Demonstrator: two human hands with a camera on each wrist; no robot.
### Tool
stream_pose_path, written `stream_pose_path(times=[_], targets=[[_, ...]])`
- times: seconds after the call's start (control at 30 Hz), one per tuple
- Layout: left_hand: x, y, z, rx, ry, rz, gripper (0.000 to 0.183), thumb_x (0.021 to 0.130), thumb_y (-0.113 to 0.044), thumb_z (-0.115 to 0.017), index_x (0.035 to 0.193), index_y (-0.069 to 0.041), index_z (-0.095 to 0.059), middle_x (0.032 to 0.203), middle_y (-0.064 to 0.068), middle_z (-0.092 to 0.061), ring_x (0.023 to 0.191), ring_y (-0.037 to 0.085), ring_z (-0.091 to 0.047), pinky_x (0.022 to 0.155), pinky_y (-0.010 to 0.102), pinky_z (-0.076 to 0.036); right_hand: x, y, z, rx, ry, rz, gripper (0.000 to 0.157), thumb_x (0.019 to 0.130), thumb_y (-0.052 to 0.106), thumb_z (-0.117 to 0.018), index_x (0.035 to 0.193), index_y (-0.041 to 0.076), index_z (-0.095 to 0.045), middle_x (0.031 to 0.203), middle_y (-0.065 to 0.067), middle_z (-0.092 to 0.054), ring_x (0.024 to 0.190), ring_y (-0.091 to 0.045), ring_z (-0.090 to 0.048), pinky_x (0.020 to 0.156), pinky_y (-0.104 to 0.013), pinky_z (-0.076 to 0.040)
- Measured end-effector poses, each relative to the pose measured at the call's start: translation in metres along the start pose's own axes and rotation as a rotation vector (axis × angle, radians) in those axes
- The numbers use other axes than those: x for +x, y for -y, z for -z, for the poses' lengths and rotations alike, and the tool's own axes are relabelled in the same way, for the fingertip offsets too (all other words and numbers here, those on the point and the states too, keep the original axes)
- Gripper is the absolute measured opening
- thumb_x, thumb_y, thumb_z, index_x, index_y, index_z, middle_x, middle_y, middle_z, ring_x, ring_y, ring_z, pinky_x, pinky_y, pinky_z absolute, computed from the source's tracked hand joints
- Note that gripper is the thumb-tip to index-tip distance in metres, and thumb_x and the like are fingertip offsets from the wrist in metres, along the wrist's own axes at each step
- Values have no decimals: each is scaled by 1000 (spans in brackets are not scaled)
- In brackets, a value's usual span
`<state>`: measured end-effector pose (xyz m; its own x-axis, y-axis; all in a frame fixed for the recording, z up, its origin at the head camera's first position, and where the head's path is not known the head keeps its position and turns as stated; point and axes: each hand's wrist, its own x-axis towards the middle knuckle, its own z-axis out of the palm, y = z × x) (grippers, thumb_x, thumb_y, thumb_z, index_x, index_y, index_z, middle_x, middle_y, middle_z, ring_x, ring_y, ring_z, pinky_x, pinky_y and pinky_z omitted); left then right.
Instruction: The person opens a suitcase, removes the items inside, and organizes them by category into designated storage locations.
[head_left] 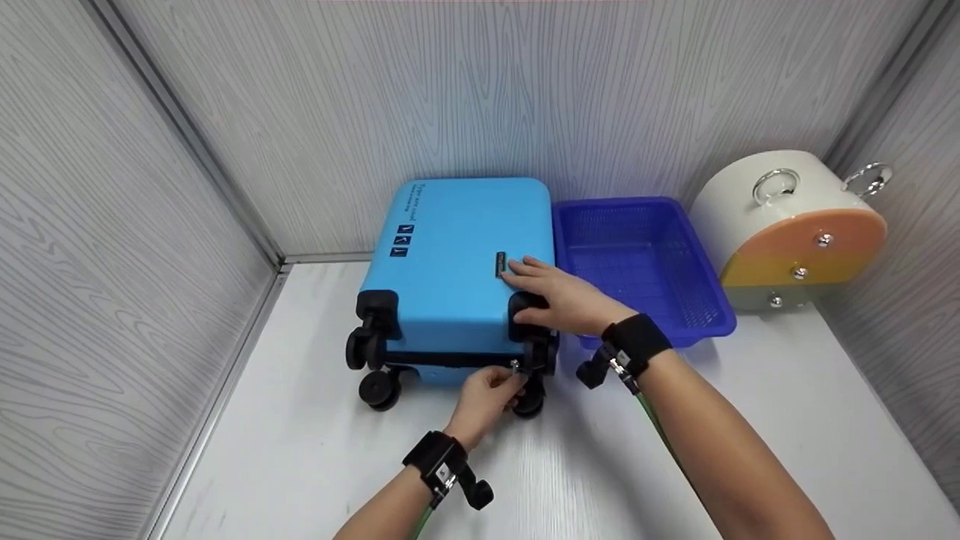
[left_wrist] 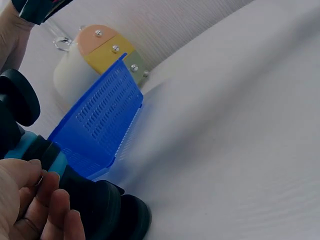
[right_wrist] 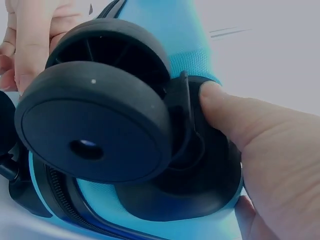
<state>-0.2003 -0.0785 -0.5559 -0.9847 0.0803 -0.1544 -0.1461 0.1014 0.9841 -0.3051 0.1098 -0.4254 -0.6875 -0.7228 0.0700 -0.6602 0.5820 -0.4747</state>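
Head view: a person's left hand is pinching a metal zipper pull; the right hand is resting spread fingers on a blue suitcase, lying toward the white surface's back edge. A perforated basket is sitting alongside; a drawer box is occupying the back-right corner.

A soft shadow streaks the bright tabletop — the right wrist view washes out at upper right.

suitcase lettering apparently reads "type are cool"
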Motion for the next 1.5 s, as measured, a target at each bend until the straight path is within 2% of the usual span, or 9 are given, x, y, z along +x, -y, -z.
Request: stream_pose_path(times=[0.33, 0.43, 0.57, 0.67, 0.77, 1.0, 1.23, 1.37, 1.5], targets=[[3, -1, 11, 51, 9, -37, 26, 101, -23, -68, 113, -1, -76, 88, 10, -73, 76, 21, -70, 76, 41, -60, 1, 0, -2, -43, -35, -5, 67, 102, 32, -67, 160, 20, -36, 168, -4, -24, 156, -25, -13, 121, -50, -26], [1, -5, 14, 195, 1, -87, 25, 103, -24, -64, 109, -4, -77, 83, 10, -71, 70, 17, -65, 64, 31, -55, 1, 0, -3, -44, -38, -5, 67, 102, 33, -67, 160, 19, -37, 168, -4, -25, 156, -25, -14, 121, -50, -25], [0, -13, 14, 420, -3, -159, 31, 106, -26, -57, 96, -3, -76, 66, 1, -57, 56, 12, -48, 53, 26, -38, 1, 1, -3, -37, -37, -12, 66, 102, 32, -66, 160, 19, -37, 168, -4, -25, 156, -25, -13, 121, -50, -24], [0, -16, 13, 469, 4, -173, 32, 106, -27, -57, 93, -3, -75, 62, -6, -46, 54, 10, -41, 53, 27, -34, 2, 1, -2, -38, -38, -17, 66, 102, 32, -66, 160, 19, -37, 168, -4, -25, 156, -25, -13, 122, -50, -24], [1, -15, 12, 463, -3, -186, 30, 105, -27, -59, 92, -5, -75, 63, -8, -44, 54, 10, -40, 53, 26, -33, 1, -1, -2, -47, -47, -12, 66, 102, 31, -67, 159, 19, -38, 167, -5, -25, 156, -25, -13, 121, -50, -24], [-2, -4, 21, 412, -70, -209, 42, 106, -30, -59, 66, -17, -59, 56, -7, -43, 49, 10, -37, 50, 24, -30, 0, -2, -4, -40, -60, -3, 66, 102, 32, -67, 159, 19, -38, 167, -5, -26, 156, -25, -14, 121, -50, -24], [-12, 5, 45, 348, -89, -146, 30, 105, -33, -60, 82, -20, -74, 73, 11, -67, 56, 12, -50, 51, 23, -37, 0, -1, -7, -33, -54, 11, 66, 102, 33, -66, 160, 20, -37, 168, -4, -25, 156, -23, -13, 122, -49, -24], [-17, 10, 64, 312, -96, -107, 28, 105, -36, -60, 92, -18, -77, 87, 19, -71, 65, 16, -58, 56, 25, -42, 1, -2, -7, -40, -52, 5, 66, 102, 34, -65, 160, 21, -36, 168, -3, -25, 156, -23, -12, 122, -49, -24], [-20, 16, 82, 301, -128, -100, 29, 105, -36, -60, 98, -14, -77, 89, 19, -70, 70, 17, -59, 59, 26, -43, 1, -1, -7, -37, -53, 5, 66, 103, 34, -65, 160, 21, -36, 168, -4, -25, 156, -24, -12, 122, -50, -24]])
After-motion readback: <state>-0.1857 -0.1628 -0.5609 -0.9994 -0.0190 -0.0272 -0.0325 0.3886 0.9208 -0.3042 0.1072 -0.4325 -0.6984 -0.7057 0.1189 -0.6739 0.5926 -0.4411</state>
